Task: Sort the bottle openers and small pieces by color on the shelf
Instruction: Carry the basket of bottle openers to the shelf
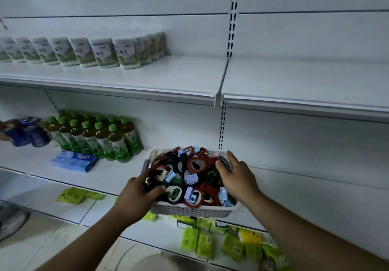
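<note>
A white basket (189,210) sits at the front edge of the middle shelf (117,171), its near side jutting past the edge. It is heaped with red and black bottle openers (197,164) mixed with small pieces (170,176) in pale blue and lilac. Green-capped bottles (101,138) stand toward the back of the shelf to the left, with a blue box (73,161) lying in front of them and cans (23,133) further left. Green packets (200,243) lie on the shelf below.

The left hand (139,195) grips the basket's near left corner, thumb curled over the openers. The right hand (235,178) lies over the right rim, fingers fairly straight and spread, thumb touching the pile.
</note>
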Demonstrator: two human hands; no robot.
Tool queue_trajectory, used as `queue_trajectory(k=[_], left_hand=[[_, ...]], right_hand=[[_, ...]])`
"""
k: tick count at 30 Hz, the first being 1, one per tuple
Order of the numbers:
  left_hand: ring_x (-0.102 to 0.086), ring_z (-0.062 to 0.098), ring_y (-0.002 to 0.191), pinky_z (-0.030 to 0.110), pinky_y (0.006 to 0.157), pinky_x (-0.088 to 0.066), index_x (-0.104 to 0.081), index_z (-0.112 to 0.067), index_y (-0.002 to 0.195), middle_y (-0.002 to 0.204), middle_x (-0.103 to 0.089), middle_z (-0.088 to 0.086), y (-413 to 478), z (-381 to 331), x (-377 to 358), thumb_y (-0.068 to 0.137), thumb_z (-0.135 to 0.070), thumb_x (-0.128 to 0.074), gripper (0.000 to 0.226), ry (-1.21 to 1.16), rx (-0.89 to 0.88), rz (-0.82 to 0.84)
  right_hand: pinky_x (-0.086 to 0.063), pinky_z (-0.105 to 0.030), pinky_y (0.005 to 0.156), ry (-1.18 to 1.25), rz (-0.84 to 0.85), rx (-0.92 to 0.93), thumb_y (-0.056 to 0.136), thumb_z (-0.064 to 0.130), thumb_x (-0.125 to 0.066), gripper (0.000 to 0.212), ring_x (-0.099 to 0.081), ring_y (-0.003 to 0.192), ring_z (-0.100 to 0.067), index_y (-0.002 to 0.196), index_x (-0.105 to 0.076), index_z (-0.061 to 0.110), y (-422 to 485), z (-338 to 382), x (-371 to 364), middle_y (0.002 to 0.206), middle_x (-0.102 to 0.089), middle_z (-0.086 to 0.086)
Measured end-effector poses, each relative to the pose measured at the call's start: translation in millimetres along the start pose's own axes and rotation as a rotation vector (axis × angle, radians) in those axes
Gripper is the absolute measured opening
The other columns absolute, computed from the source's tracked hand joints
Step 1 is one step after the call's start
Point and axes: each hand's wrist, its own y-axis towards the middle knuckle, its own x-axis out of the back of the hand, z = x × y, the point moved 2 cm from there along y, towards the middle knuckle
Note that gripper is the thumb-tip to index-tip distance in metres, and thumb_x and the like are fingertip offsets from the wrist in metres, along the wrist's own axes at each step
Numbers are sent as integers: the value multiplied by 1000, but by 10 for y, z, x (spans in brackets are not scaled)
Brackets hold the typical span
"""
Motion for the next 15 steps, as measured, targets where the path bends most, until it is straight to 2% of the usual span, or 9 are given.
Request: queue_trajectory(k=[2, 4, 8, 15], left_hand=[[-66, 17, 77, 37, 70, -54, -47, -37, 133, 90, -66, 4, 49, 148, 168, 72, -54, -68, 67, 22, -8, 29], [-64, 17, 80, 34, 71, -53, -45, -42, 133, 92, -64, 4, 73, 277, 316, 65, -63, -63, 74, 27, -13, 62], [-64, 18, 82, 35, 73, -52, -45, -49, 125, 94, -63, 6, 108, 471, 592, 55, -71, -56, 74, 8, -37, 108], [-67, 22, 71, 39, 69, -53, -54, -36, 121, 81, -70, 10, 155, 387, 784, 55, -64, -58, 72, -36, -91, 135]], right_hand=[[-36, -35, 99, 3, -17, -39, 94, 60, -34, 65, -43, 129, -32, 151, -19, 33, -79, 132, -155, 145, -38, -13], [-35, -35, 101, 4, -27, -67, 94, 60, -35, 65, -41, 131, -31, 152, -18, 33, -151, 245, -276, 147, -37, -12], [-35, -34, 101, 9, -60, -92, 94, 61, -34, 65, -42, 130, -30, 152, -18, 33, -304, 461, -467, 145, -39, -11], [-32, -35, 105, 5, -115, -93, 94, 60, -33, 65, -37, 135, -30, 151, -20, 33, -401, 640, -456, 149, -36, -11]])
